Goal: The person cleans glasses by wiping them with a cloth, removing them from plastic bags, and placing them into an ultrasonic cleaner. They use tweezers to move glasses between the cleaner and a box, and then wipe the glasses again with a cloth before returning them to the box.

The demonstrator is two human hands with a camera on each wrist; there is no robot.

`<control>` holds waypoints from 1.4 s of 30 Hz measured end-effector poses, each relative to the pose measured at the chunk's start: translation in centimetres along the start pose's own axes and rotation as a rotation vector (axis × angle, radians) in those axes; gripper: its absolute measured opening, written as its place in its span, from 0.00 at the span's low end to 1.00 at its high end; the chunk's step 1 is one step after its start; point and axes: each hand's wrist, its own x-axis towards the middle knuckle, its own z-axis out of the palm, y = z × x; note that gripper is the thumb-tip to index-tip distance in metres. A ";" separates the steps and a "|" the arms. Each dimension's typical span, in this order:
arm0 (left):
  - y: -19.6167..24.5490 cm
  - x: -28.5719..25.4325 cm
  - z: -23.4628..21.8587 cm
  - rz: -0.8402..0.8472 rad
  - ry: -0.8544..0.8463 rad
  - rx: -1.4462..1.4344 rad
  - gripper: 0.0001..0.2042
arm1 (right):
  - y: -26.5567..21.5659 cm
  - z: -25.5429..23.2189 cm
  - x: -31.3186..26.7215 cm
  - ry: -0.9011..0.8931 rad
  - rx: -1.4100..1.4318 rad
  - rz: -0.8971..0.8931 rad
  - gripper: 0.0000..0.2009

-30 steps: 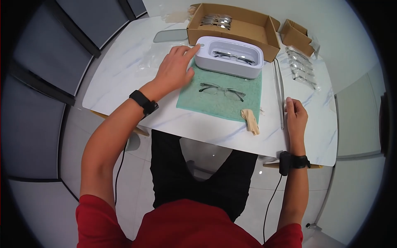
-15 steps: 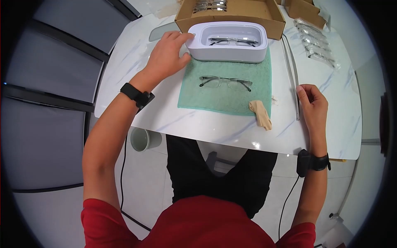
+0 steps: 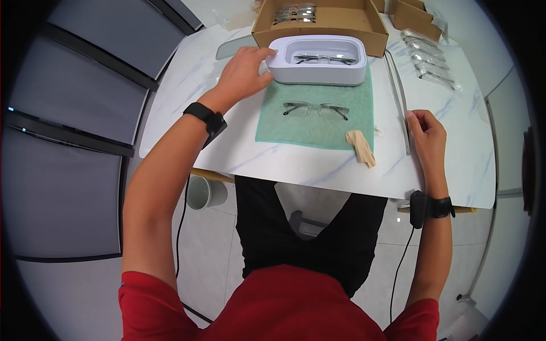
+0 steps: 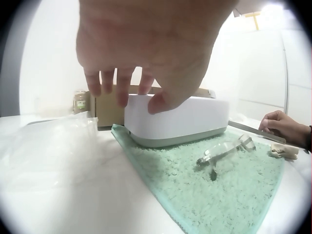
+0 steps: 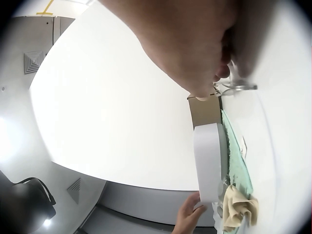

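Note:
My left hand (image 3: 242, 73) reaches to the left end of a white ultrasonic cleaner (image 3: 318, 74), its index fingertip at the small round button on top and the thumb by the side wall. Inside the cleaner's basin lies a pair of glasses (image 3: 325, 58). Another pair of glasses (image 3: 315, 108) rests on the green towel (image 3: 278, 128) in front. My right hand (image 3: 429, 136) rests on the table, fingers loosely curled, with its thumb right beside long metal tweezers (image 3: 400, 99). In the right wrist view the right fingers are partly hidden by the hand itself.
A beige cloth (image 3: 361, 149) lies at the towel's front right corner. Behind the cleaner stands a cardboard box (image 3: 347, 23) holding several glasses. Bagged glasses (image 3: 429, 59) lie at the right, near a smaller open carton (image 3: 415, 20). A grey lid (image 3: 232, 46) sits at the back left.
The head view has shifted, so the table sits differently in the frame. The left hand stays at the cleaner's button end and the right hand stays beside the tweezers.

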 end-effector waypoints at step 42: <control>6.7 -7.8 0.6 -0.490 -0.194 -1.155 0.11 | -8.4 6.1 -8.0 -0.136 -0.515 -0.516 0.10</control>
